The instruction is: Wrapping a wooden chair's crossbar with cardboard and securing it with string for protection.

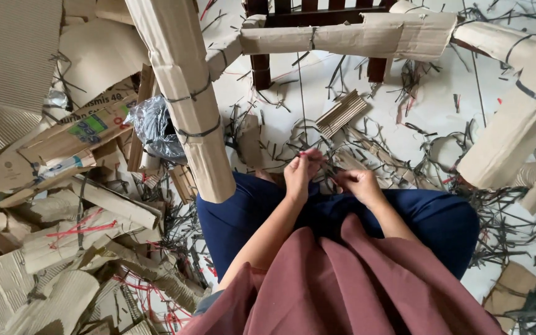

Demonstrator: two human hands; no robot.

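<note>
Over the dark blue lap, the left hand (299, 170) pinches a thin dark strap (301, 93) that runs up toward the chair; the right hand (358, 183) is curled closed, perhaps on the same strap. A cardboard-wrapped chair leg (184, 93), ribbed and banded, stands just left. Beyond lie flat cardboard scraps (63, 248) and a crumpled plastic bag (153, 127).

A packing workshop floor: cardboard-wrapped furniture legs (184, 93), heaped cardboard scraps (51, 248) and cut plastic straps (510, 217) everywhere.
</note>
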